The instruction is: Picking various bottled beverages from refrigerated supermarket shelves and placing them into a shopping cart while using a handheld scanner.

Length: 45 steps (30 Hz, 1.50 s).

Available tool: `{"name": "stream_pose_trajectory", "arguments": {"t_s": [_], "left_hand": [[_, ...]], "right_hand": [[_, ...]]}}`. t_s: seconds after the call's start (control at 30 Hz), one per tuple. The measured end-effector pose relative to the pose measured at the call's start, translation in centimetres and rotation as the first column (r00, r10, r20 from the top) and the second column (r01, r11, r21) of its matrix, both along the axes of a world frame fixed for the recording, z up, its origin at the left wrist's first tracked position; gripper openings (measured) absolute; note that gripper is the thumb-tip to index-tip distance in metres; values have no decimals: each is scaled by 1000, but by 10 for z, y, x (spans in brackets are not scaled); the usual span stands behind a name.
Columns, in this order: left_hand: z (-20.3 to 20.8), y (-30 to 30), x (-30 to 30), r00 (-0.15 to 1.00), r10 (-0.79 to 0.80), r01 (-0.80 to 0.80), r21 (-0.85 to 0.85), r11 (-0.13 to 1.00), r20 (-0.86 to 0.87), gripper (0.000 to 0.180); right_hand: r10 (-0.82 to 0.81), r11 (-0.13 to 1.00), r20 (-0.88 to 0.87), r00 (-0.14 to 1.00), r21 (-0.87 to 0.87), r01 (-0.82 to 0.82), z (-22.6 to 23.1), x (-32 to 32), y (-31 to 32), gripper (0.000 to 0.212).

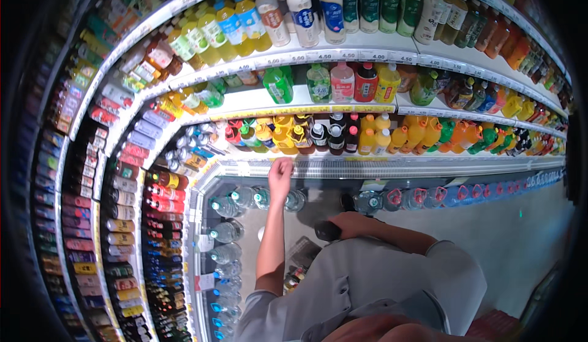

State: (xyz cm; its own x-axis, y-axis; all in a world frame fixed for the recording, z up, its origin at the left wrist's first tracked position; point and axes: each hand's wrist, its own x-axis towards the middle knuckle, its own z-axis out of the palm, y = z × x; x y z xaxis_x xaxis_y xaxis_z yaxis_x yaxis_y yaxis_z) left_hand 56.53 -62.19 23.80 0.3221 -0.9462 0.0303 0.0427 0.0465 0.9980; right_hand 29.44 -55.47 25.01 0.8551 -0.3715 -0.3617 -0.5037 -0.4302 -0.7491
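Several clear water bottles (226, 230) stand at left; the left hand (281, 169) is near yellow bottles (282, 137) on the shelf, its fingers curled, contents unclear; beside a basket (304, 251), a dark bottle (327, 230) sits grasped by the right hand's fingers (353, 224).

bright centre, dark warped edges

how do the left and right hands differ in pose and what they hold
The left hand is extended toward the shelves; the right hand is nearer the body. The left hand is curled, nothing visible in it; the right hand holds a dark object. Both are bare.
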Motion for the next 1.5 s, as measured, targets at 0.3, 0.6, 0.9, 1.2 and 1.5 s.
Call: {"name": "stream_pose_trajectory", "arguments": {"t_s": [0.3,0.6,0.9,1.2,1.5], "left_hand": [[166,-196,-85,738,-64,380,-337,861,671,26],[221,-336,-160,598,293,243,-517,821,746,49],[217,-308,-154,674,362,249,-659,709,644,32],[196,-166,-109,802,-399,141,-508,850,-445,60],[143,-4,-19,776,-184,-121,-428,896,-604,107]], "right_hand": [[-149,989,90,985,6,149,-18,-26,-64,40],[-226,974,92,970,-8,228,-30,-39,-125,42],[-147,987,134,980,78,137,-39,-40,-160,40],[22,998,244,969,55,-37,-58,-12,-167,43],[293,913,279,914,201,-354,-53,41,-140,37]]}}
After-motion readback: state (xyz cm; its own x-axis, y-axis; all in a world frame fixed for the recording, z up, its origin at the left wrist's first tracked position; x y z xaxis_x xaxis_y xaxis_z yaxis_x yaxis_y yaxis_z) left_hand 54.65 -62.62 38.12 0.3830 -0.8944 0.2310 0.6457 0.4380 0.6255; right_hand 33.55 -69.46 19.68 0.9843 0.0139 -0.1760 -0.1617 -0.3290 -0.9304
